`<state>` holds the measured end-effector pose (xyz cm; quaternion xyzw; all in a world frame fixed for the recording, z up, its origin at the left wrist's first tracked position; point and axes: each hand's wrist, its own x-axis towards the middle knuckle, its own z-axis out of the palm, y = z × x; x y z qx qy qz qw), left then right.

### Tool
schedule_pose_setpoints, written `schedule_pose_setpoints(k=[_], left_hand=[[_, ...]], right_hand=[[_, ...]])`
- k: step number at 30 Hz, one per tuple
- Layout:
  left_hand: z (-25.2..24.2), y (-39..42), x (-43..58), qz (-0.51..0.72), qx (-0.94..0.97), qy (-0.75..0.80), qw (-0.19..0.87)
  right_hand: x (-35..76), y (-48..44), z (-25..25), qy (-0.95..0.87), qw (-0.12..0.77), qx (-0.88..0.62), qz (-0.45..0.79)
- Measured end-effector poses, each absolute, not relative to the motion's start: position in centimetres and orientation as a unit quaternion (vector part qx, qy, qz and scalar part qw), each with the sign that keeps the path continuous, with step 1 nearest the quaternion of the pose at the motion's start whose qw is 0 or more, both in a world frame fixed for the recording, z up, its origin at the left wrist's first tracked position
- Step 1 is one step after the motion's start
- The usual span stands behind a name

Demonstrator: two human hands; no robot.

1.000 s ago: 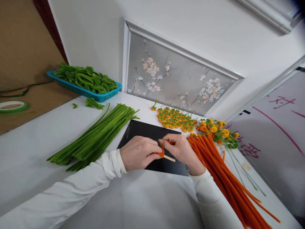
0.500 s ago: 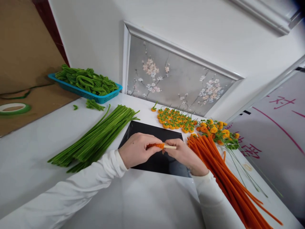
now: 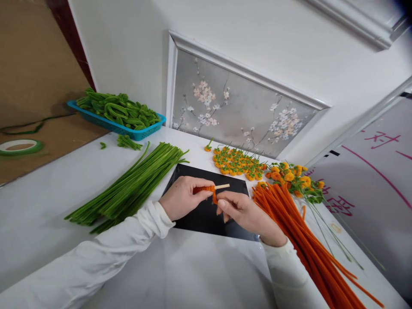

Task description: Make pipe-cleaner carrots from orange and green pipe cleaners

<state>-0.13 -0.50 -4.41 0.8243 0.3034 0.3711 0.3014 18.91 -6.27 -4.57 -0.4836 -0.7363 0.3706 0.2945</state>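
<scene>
Tabletop (image 3: 135, 266) spreads beneath the grip; orange stems (image 3: 299, 231) lie to its right, green stems (image 3: 131, 184) to its left, a black board (image 3: 206, 219) underneath. Left hand (image 3: 180, 197) and right hand (image 3: 243, 214) both pinch an orange strip (image 3: 214, 196), wound around a pale stick (image 3: 222, 186).

The light is soft; weak shadows lie on the white table (image 3: 193, 270), while the upper-right corner is dark and blurred.

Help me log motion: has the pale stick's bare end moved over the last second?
Yes: the bare end of the pale stick has shifted toward the far edge of the black mat.
</scene>
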Motion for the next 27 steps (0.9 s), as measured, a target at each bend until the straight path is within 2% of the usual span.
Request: schedule_pose_setpoints(k=[3, 7, 13, 16, 21, 27], left_hand=[[-4.4, -0.5, 0.1, 0.341, 0.818, 0.311, 0.344], [-4.5, -0.2, 0.2, 0.341, 0.806, 0.310, 0.373], [-4.6, -0.2, -0.2, 0.328, 0.843, 0.325, 0.278], [-4.6, -0.3, -0.3, 0.302, 0.863, 0.337, 0.226], [-4.1, -0.6, -0.4, 0.270, 0.885, 0.322, 0.199], [-3.5, -1.1, -0.5, 0.253, 0.905, 0.291, 0.178]], right_hand=[[18.1, -6.5, -4.4, -0.748, 0.311, -0.518, 0.276], [17.5, -7.1, -3.9, -0.791, 0.288, -0.528, 0.115], [17.1, -7.5, -3.6, -0.819, 0.246, -0.516, -0.046], [17.1, -7.2, -3.6, -0.813, 0.258, -0.509, -0.116], [17.8, -6.6, -3.8, -0.790, 0.336, -0.503, -0.100], [18.5, -6.1, -3.5, -0.768, 0.410, -0.492, -0.001]])
